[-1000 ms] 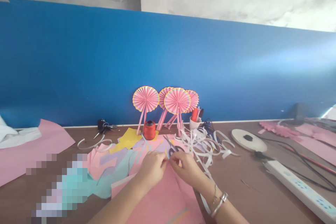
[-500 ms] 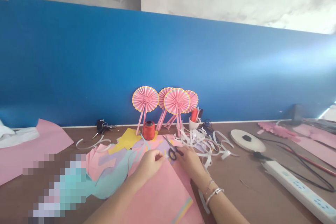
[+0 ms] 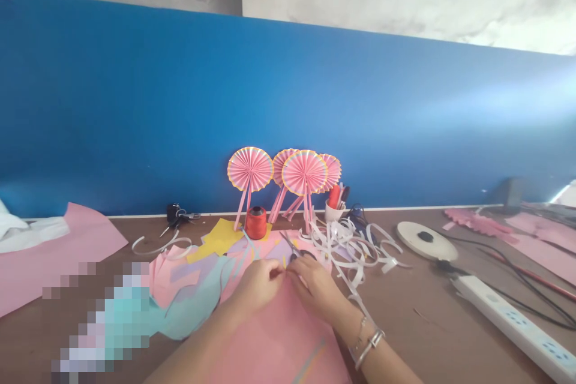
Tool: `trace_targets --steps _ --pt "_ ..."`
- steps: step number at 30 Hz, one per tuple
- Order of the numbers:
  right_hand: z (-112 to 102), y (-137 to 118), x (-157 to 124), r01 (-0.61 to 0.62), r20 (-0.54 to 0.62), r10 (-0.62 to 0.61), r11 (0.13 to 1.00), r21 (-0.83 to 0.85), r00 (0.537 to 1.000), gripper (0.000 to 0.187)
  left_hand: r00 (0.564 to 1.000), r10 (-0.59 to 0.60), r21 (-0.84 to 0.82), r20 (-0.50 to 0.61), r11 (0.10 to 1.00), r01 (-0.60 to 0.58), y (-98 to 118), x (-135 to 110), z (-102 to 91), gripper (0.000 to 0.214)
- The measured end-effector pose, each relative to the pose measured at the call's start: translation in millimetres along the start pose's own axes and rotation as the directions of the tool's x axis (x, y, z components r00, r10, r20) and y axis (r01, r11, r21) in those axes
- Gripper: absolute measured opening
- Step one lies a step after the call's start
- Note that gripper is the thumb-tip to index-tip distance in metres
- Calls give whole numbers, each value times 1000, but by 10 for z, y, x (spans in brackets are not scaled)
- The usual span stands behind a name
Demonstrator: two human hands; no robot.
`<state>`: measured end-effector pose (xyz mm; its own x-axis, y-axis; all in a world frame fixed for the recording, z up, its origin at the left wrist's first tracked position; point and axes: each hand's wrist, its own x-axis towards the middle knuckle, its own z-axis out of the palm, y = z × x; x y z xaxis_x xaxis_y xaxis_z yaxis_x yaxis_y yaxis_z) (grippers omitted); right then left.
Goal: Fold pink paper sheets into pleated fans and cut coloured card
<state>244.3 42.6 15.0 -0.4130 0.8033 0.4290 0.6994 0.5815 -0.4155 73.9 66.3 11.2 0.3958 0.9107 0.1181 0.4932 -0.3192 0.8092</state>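
My left hand (image 3: pixel 261 281) is closed in a pinch over a large sheet of pink paper (image 3: pixel 265 342). My right hand (image 3: pixel 315 284) meets it from the right, fingertips bent together and nearly touching the left ones. Whatever lies between the fingertips is too small to make out. Just beyond the right fingers lie scissors (image 3: pixel 293 246), their handles partly covered by that hand. A tangle of white strips (image 3: pixel 355 246) spreads behind and right of my right hand, and one strip runs down by the wrist. Near the front, the pink sheet bears a rainbow-coloured stripe (image 3: pixel 310 363).
Several pleated pink paper fans (image 3: pixel 251 169) lean against the blue partition (image 3: pixel 180 102). In front stands a red thread spool (image 3: pixel 256 224). Coloured paper scraps (image 3: pixel 198 297) lie left. Right are a white tape roll (image 3: pixel 426 241), power strip (image 3: pixel 513 321) and dark cable (image 3: pixel 517 267).
My right hand has moved left and slightly nearer, away from the scissors handles, so its fingertips now meet the left ones. The left hand has barely shifted.
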Motion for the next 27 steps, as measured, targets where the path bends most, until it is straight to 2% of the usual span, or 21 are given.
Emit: trace_targets --steps 4,8,11,14,19,21,24,27 --pt "-18 -22 6 61 19 -59 981 -184 998 24 996 91 188 7 978 -91 66 -37 -19 21" --pt "-49 -51 11 94 22 -92 976 -198 996 24 988 156 299 12 942 -152 142 -53 -29 20" --pt "-23 -64 4 55 -32 -58 994 -94 998 22 982 184 361 -35 919 -159 185 -69 -17 20" --pt "36 -71 -1 -39 -90 44 998 58 995 19 966 241 425 -91 887 -182 203 -93 10 19" --pt "111 -87 18 -200 -106 239 936 289 965 16 922 371 523 -114 811 -262 172 -113 61 20" --pt "130 -90 25 -229 -88 273 913 338 958 16 919 373 526 -126 811 -257 155 -107 74 21" --pt "178 -68 22 -248 -89 290 914 322 953 17 939 302 464 -167 864 -195 145 -95 78 22" --pt "212 0 20 -318 -140 371 900 299 918 20 957 221 346 -190 927 -146 168 -92 61 22"
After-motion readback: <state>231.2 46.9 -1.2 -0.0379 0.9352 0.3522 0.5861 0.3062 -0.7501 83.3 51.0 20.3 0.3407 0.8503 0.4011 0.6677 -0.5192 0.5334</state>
